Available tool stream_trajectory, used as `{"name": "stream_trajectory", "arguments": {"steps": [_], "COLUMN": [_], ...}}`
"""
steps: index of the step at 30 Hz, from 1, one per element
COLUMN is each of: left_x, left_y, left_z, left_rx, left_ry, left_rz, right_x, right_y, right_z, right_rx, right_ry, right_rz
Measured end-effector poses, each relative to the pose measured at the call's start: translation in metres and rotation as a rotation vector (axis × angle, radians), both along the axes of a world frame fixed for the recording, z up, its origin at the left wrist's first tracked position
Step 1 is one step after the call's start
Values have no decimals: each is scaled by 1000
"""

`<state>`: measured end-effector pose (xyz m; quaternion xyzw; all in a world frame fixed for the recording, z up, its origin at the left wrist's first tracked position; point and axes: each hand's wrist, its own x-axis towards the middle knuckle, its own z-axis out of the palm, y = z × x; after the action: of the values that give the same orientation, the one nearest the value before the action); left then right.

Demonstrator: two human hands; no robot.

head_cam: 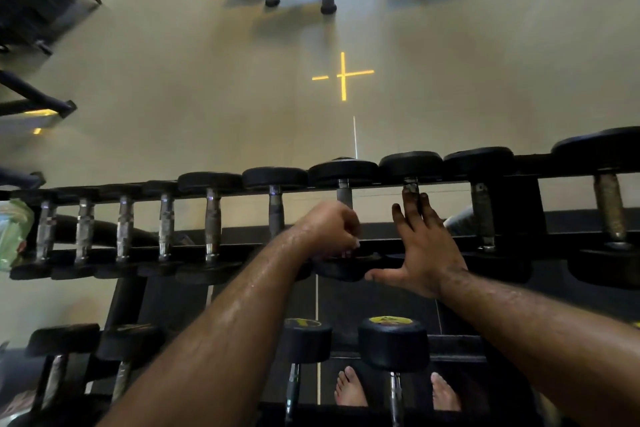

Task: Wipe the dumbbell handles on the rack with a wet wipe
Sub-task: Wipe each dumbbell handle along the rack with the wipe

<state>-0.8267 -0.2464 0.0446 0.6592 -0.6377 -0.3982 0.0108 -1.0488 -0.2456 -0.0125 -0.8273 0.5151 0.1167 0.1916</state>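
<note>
Ten or so dumbbells lie side by side along the upper tier of the rack (502, 180), their handles bridging its front and back rails so each bar is bare and reachable from above. At the left end of that tier sits a pale green packet (14, 232), likely the wipes, though it is too blurred to be sure.

Moving right past the small chrome handles, the left hand (329, 229) hovers curled over the seventh handle (345, 192), close to the front rail. Its fingers are closed in a narrow grip round something small and pale at the fingertips, probably the wet wipe (356, 243); little of it shows. The handle runs on beyond the knuckles toward the back rail, so that far stretch looks not yet wiped.

Just beside it, the right hand (420, 246) lies flat with fingers spread wide, holding nothing, its fingertips reaching up the next handle (411, 186), seemingly to steady that dumbbell.

Further right sit the two heaviest dumbbells, untouched.
</note>
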Motion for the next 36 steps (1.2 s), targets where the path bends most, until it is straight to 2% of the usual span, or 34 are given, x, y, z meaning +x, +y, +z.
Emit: {"name": "stream_trajectory", "arguments": {"steps": [2,3,5,7,10,11,14,16,19,21,28,33,36], "left_x": [6,6,1,0,16,21,23,15,10,14,50,77,85], "left_y": [-11,-13,-6,12,29,29,20,16,21,27,46,72,82], "left_z": [-3,-6,-16,-24,-28,-29,-34,-32,-23,-14,13,19,23], "left_rx": [-420,-571,-671,-591,-233,-174,-354,-356,-22,68,-185,-274,-348], "left_ry": [-64,-118,-200,-167,-39,-9,-10,-39,-40,31,169,329,479], "left_rz": [109,131,72,18,41,84,342,399,165,101,426,654,906], "right_x": [-1,-1,-1,-1,-1,-1,-2,-1,1,0,6,49,117], "right_y": [1,1,2,0,-1,-1,2,1,-1,0,-1,23,40], "right_z": [1,1,1,1,0,-1,-4,-3,-4,-4,5,17,26], "right_rx": [3,-5,-5,-8,-8,-2,1,3,-13,-8,-24,-159,-152], "right_ry": [21,24,23,21,19,24,29,15,40,56,125,-153,-22], "right_rz": [11,8,2,6,20,25,26,11,32,43,80,329,483]}}
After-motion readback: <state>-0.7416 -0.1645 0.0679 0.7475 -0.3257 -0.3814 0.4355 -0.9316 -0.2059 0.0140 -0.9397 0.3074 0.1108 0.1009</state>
